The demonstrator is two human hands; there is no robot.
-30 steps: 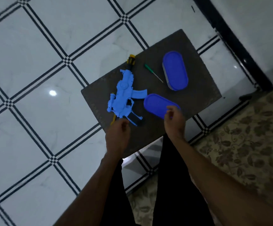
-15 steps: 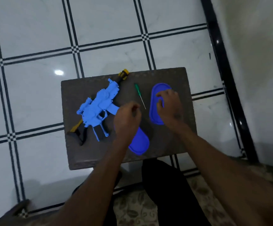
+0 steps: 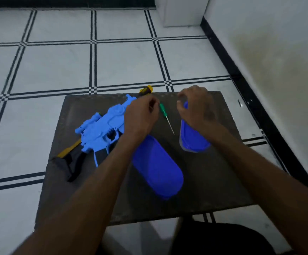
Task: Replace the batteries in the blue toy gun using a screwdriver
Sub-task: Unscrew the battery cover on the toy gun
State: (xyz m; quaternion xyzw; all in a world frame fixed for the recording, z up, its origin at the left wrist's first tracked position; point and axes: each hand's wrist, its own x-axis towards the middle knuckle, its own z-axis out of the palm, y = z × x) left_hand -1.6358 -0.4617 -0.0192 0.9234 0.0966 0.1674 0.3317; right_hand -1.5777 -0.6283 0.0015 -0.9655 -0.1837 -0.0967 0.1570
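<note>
I look down at a dark worktop (image 3: 214, 181) that sits on a white tiled floor (image 3: 57, 61) with black lines.

On the left side lies the blue toy gun (image 3: 101, 129). It lies flat on its side. Its black and yellow back end (image 3: 70, 159) points to the near left corner. Its front end points far and to the right, and a yellow and black tip (image 3: 146, 89) pokes out past the far edge of the worktop.

My left hand (image 3: 140, 116) is over the right part of the gun. Its fingers (image 3: 152, 104) are curled in close together, just beside the green handle. I cannot tell if they pinch anything.

Near my left arm lies a blue oval lid (image 3: 158, 172), flat on the worktop. My arm covers its far end.

Next comes the green screwdriver (image 3: 166, 117). It lies flat between my two hands. The green handle is at the far end, and the thin metal tip points near and a bit to the right.

On the right is a blue oval box (image 3: 192, 139). My right hand (image 3: 195, 107) rests on its far end. The fingers are bent around that end and hold it.

Far right, a black strip (image 3: 241, 74) runs along the bottom of a pale wall (image 3: 278, 52).
</note>
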